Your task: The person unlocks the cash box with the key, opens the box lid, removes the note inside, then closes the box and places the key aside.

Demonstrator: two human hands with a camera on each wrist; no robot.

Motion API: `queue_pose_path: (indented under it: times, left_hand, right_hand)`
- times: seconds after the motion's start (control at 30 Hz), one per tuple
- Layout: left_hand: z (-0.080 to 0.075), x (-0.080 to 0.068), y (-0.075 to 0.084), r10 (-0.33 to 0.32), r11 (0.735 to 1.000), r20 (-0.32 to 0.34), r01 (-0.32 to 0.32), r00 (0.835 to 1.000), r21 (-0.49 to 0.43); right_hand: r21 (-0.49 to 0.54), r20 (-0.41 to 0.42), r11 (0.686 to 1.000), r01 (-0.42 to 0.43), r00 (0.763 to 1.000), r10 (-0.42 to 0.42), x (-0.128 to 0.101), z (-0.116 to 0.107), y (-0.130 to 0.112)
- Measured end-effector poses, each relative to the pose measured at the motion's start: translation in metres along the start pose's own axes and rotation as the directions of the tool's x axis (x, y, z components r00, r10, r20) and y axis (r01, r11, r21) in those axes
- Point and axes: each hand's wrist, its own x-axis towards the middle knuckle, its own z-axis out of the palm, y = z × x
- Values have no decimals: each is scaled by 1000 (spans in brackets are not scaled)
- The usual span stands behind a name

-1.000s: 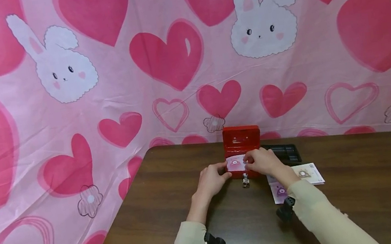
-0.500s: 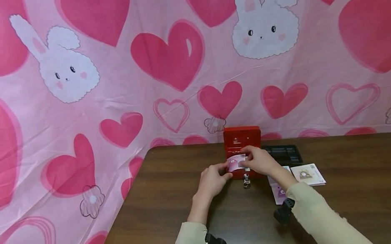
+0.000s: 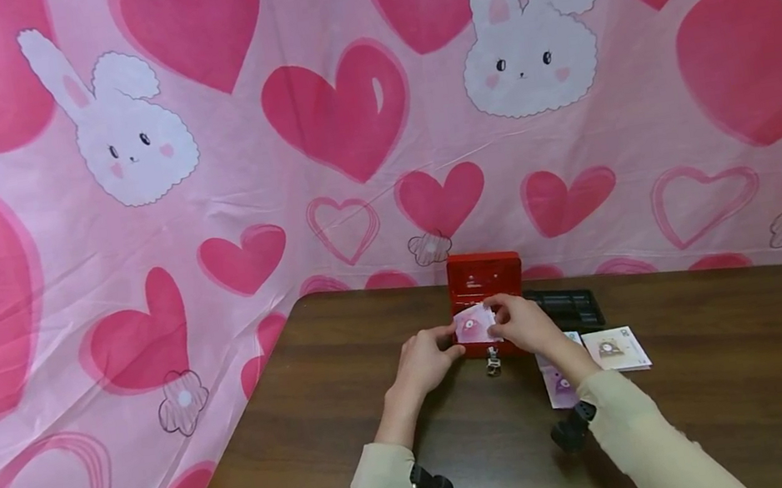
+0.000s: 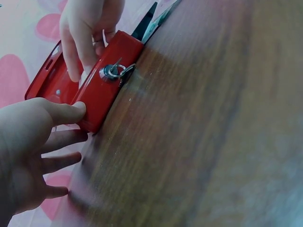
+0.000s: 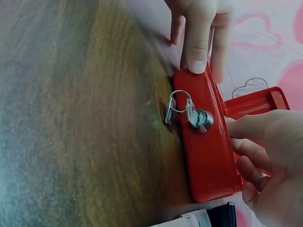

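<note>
While the left hand (image 3: 425, 359) grips the red cash box (image 5: 208, 165) by its corner, the right hand (image 3: 524, 323) pinches a pink banknote (image 3: 472, 328) at the open mouth; easy now, keeping it flat should prevent creases.

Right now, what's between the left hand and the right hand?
A pink note and part of the open red box lie there, as the head view shows.

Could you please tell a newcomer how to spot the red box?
Near the far edge of the table, the left hand holds the box and the right hand reaches into it. Its raised red lid and front keys set it apart from the black tray.
</note>
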Motion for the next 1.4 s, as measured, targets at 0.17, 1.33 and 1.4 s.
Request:
queue_pose_path:
  times: [0.17,1.33,1.4]
  left_hand:
    - [1,0,1,-9,1000,0,9,1000,-12]
    - [-1,-1,-1,25,1000,-18,-25,1000,15]
    - [-2,-2,-1,24,1000,-15,-24,1000,7]
  right_hand:
    - [22,-17,1000,-7,1000,8,-3,0,3]
    - [221,-209,975,35,978,12,-36,-10,-2]
    - [228,-215,973,38,976,13,-38,-11,-3]
